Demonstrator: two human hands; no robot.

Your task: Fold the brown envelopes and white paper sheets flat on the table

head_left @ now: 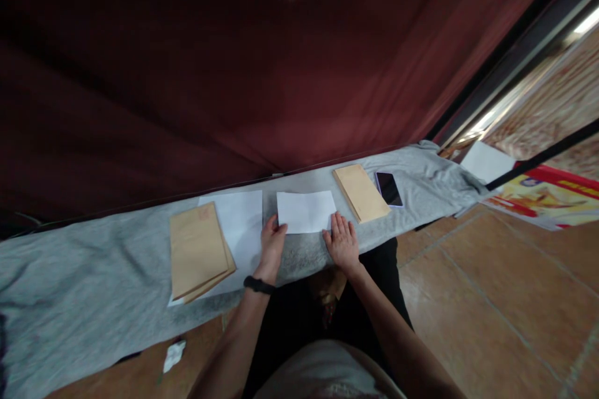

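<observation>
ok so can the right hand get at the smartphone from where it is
Probably yes: the right hand lies flat at the right end of the white paper, and only the brown envelopes lie between it and the smartphone, seemingly low enough to reach over.

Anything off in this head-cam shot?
A crumpled white scrap lies on the tiled floor, looking dropped. The left-hand brown envelopes sit fanned and askew over white paper, unlike the neater brown stack on the right.
</observation>
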